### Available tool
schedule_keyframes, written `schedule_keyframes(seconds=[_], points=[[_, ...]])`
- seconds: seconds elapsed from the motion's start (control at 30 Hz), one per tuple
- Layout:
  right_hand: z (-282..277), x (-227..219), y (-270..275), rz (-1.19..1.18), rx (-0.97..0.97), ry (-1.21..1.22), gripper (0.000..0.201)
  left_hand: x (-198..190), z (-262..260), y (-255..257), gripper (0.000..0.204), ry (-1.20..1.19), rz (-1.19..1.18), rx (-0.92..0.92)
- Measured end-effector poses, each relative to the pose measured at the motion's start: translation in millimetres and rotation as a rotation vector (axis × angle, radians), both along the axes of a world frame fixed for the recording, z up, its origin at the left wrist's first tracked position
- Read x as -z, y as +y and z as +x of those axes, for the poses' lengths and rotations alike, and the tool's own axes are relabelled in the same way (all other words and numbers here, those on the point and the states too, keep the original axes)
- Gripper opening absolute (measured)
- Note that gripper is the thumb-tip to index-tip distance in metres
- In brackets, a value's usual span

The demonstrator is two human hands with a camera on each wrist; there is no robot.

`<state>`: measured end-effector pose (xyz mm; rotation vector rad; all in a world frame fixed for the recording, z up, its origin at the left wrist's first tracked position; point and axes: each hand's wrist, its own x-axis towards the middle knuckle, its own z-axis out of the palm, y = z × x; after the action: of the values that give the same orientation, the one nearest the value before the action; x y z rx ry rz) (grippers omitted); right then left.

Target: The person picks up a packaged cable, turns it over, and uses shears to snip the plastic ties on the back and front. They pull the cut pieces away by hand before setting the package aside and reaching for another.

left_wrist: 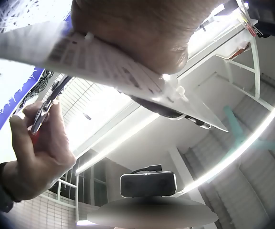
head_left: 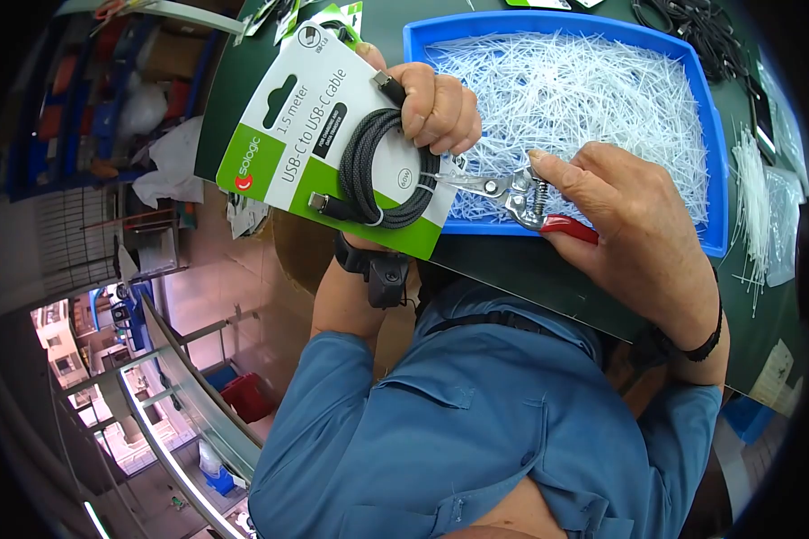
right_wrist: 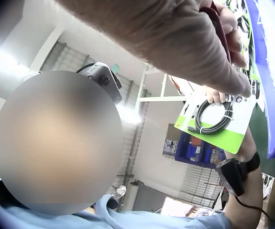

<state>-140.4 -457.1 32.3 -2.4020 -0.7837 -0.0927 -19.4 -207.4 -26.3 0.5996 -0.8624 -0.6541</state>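
My left hand [head_left: 440,103] grips the edge of a white-and-green retail card [head_left: 265,148], fingers on its printed front. A coiled black braided USB-C cable [head_left: 355,166] is fastened to that card with thin white ties. In the head view, my right hand [head_left: 634,211] holds red-handled spring snips [head_left: 521,193], their pointed blades at the tie [head_left: 425,181] on the coil's right side. The card tilts up over the near left of a blue tray [head_left: 717,171]. From the left wrist, the card's printed back [left_wrist: 109,67] shows, with the snips [left_wrist: 44,112] beyond it.
Many short white plastic strips [head_left: 566,85] fill the tray. On the dark green table [head_left: 548,283], a bundle of white cable ties [head_left: 751,202] and plastic bags [head_left: 784,225] lie at right. Black cables [head_left: 697,36] lie at the back right, more carded packs [head_left: 342,18] at the back left.
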Motion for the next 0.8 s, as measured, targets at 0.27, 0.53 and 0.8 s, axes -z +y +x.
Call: schedule_keyframes(seconds=[0.27, 0.53, 0.8], points=[[9, 8, 9, 0.183, 0.031, -0.049, 0.064, 3, -26, -11, 0.055, 0.489, -0.259, -0.240], [21, 31, 21, 0.448, 0.075, 0.089, 0.049, 21, -44, -55, 0.050, 0.651, -0.402, -0.141], [22, 36, 20, 0.474, 0.049, 0.130, 0.046, 19, -59, -67, 0.052, 0.857, -0.369, -0.166]])
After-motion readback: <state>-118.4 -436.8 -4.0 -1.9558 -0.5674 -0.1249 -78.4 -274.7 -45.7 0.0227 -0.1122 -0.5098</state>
